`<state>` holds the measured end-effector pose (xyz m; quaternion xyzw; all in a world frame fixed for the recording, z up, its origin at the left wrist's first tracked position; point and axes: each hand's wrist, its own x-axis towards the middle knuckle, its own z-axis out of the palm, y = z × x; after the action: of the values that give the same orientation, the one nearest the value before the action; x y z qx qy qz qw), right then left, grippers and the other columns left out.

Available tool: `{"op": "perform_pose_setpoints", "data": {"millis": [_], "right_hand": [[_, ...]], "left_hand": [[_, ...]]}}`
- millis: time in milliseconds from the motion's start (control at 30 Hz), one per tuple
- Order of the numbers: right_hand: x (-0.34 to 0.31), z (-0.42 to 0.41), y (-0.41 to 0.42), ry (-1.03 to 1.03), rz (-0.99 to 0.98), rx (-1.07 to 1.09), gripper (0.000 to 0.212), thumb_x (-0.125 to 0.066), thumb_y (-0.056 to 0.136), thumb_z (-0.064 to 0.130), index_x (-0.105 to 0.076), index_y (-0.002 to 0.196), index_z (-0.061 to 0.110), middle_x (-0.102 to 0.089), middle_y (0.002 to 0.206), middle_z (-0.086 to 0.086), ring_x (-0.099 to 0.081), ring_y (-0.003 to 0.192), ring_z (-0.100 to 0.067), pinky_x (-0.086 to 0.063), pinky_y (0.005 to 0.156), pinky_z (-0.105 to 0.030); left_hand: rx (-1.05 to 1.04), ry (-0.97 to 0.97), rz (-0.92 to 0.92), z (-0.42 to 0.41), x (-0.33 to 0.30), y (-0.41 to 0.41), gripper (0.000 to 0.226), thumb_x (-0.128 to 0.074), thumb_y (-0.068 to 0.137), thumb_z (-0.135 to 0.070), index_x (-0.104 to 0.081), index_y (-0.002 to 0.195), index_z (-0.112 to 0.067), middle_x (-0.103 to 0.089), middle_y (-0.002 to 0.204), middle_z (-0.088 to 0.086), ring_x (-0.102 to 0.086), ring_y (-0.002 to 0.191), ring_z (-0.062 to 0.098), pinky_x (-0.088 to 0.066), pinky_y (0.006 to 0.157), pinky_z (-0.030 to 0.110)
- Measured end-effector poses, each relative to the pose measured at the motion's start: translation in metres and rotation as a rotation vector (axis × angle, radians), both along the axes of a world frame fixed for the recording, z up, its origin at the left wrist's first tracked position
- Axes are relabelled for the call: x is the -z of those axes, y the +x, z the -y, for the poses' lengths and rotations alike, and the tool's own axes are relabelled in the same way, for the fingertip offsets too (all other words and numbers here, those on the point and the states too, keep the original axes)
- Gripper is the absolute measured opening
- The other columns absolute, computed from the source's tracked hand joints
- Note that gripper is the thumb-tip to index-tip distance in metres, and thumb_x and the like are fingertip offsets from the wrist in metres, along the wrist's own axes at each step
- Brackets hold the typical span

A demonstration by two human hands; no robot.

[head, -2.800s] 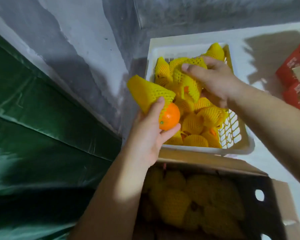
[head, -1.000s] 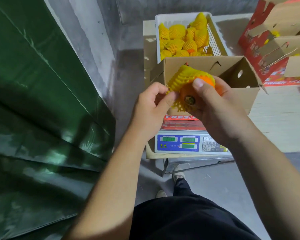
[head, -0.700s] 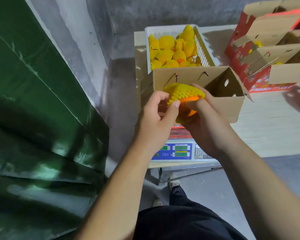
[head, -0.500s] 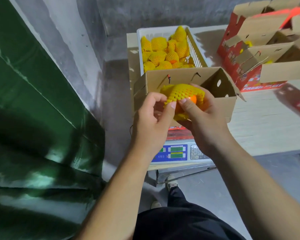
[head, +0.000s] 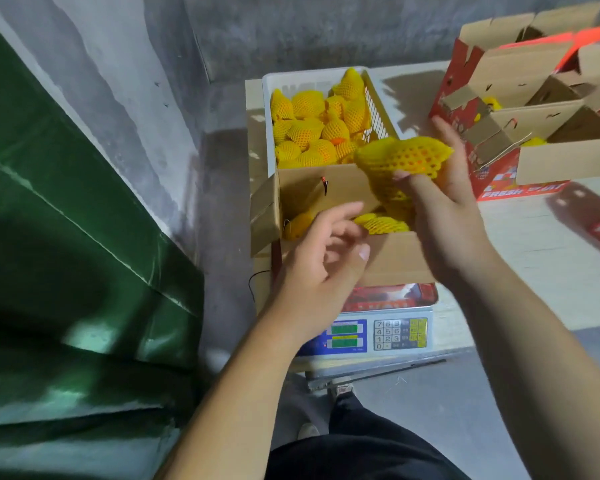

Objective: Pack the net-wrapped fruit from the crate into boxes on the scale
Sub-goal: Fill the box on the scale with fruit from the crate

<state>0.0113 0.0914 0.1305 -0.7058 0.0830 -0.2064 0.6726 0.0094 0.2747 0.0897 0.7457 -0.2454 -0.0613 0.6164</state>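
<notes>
My right hand [head: 444, 209] grips a fruit in yellow foam net [head: 404, 159] above the open cardboard box [head: 392, 261]. That box stands on the digital scale [head: 378, 332] and holds several netted fruit [head: 381, 223]. My left hand [head: 323, 261] hovers over the box's near edge, its fingers loosely curled with nothing in them. Behind the box, the white plastic crate [head: 267, 98] is heaped with more netted fruit [head: 312, 129].
Open red and brown fruit boxes [head: 534, 109] stand at the right on the pale table [head: 534, 258]. A green tarp [head: 66, 254] fills the left side below a grey concrete wall [head: 136, 81]. My dark trousers and a shoe show below the scale.
My left hand has let go of the netted fruit and dropped toward the box's near edge. My right hand has carried the fruit up and to the right, over the box.
</notes>
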Motion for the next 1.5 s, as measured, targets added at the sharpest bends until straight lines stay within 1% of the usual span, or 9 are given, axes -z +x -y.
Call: {"op": "perform_pose_setpoints", "data": {"millis": [67,167,300,433,700,900,1000,1267,1500], "right_hand": [[-0.005,0.028,0.018,-0.518,-0.088,-0.076,0.091,-0.061,0.082,0.036,-0.013,0.160,0.034,-0.043,0.155,-0.003,-0.052,0.134,-0.027,-0.042,0.112,-0.055],[-0.007,0.059,0.045,-1.058,-0.390,-0.317,0.085,-0.057,0.082,0.050,-0.026,0.160,0.036,-0.042,0.160,-0.002,-0.037,0.147,-0.033,-0.023,0.123,-0.058],[-0.005,0.079,0.081,-0.933,-0.380,-0.350,0.059,-0.065,0.096,0.034,-0.046,0.152,0.030,-0.056,0.147,0.000,-0.059,0.118,-0.020,-0.047,0.103,-0.038],[0.004,0.101,0.126,-0.930,-0.361,-0.415,0.050,-0.062,0.099,0.023,-0.052,0.148,0.024,-0.057,0.148,0.002,-0.056,0.131,-0.018,-0.040,0.103,-0.024],[0.074,0.152,0.272,-1.246,-0.433,-0.594,0.052,-0.061,0.098,0.022,-0.049,0.148,0.017,-0.059,0.141,-0.017,-0.057,0.126,-0.036,-0.049,0.102,-0.047],[0.154,0.161,0.330,-1.926,-0.458,-0.631,0.069,-0.041,0.104,0.037,-0.009,0.164,0.026,-0.032,0.165,-0.008,-0.030,0.151,-0.035,-0.005,0.126,-0.053],[0.171,0.155,0.333,-1.917,-0.467,-0.583,0.055,-0.031,0.107,0.026,-0.021,0.161,0.019,-0.032,0.156,-0.011,-0.036,0.141,-0.038,-0.016,0.124,-0.050],[0.168,0.148,0.337,-1.848,-0.715,-0.610,0.048,-0.049,0.104,0.023,-0.027,0.147,0.017,-0.037,0.146,-0.022,-0.040,0.138,-0.041,-0.035,0.113,-0.047],[0.153,0.147,0.324,-1.511,-0.540,-0.506,0.067,-0.069,0.091,0.029,-0.034,0.145,0.013,-0.037,0.140,-0.020,-0.038,0.130,-0.041,-0.042,0.104,-0.050]], "left_hand": [[-0.066,0.045,-0.020,0.002,-0.001,0.015,0.028,-0.062,0.104,-0.019,-0.067,0.130,-0.029,-0.069,0.116,-0.018,-0.065,0.110,0.005,-0.052,0.088,0.014],[-0.138,0.138,-0.056,0.012,-0.006,0.042,0.022,-0.061,0.105,-0.017,-0.072,0.118,-0.030,-0.072,0.113,-0.017,-0.065,0.107,-0.001,-0.052,0.088,0.012],[-0.179,0.170,-0.039,0.037,-0.018,0.092,0.021,-0.060,0.105,-0.015,-0.073,0.118,-0.024,-0.072,0.111,-0.016,-0.066,0.105,-0.003,-0.052,0.088,0.012],[-0.160,0.282,-0.033,0.061,-0.018,0.152,0.019,-0.061,0.104,-0.020,-0.074,0.117,-0.025,-0.072,0.108,-0.015,-0.067,0.100,0.003,-0.055,0.084,0.025],[-0.100,0.746,0.002,0.088,0.022,0.286,0.027,-0.057,0.104,-0.022,-0.070,0.128,-0.023,-0.071,0.126,-0.005,-0.065,0.118,0.017,-0.054,0.099,0.039],[0.301,1.532,-0.196,0.099,0.059,0.361,0.066,-0.057,0.105,-0.045,-0.032,0.162,-0.023,-0.032,0.159,0.015,-0.047,0.137,0.041,-0.049,0.081,0.036],[0.316,1.677,-0.059,0.099,0.072,0.375,0.074,-0.066,0.099,-0.043,-0.030,0.161,-0.023,-0.027,0.156,0.016,-0.029,0.146,0.042,-0.042,0.111,0.048],[0.208,1.798,-0.066,0.111,0.095,0.381,0.082,-0.065,0.097,-0.052,-0.019,0.159,-0.024,-0.036,0.155,0.020,-0.028,0.144,0.046,-0.039,0.109,0.052],[0.107,1.837,0.172,0.099,0.103,0.376,0.087,-0.074,0.084,-0.060,-0.044,0.146,-0.008,-0.040,0.143,0.016,-0.038,0.135,0.037,-0.038,0.111,0.044]]}}
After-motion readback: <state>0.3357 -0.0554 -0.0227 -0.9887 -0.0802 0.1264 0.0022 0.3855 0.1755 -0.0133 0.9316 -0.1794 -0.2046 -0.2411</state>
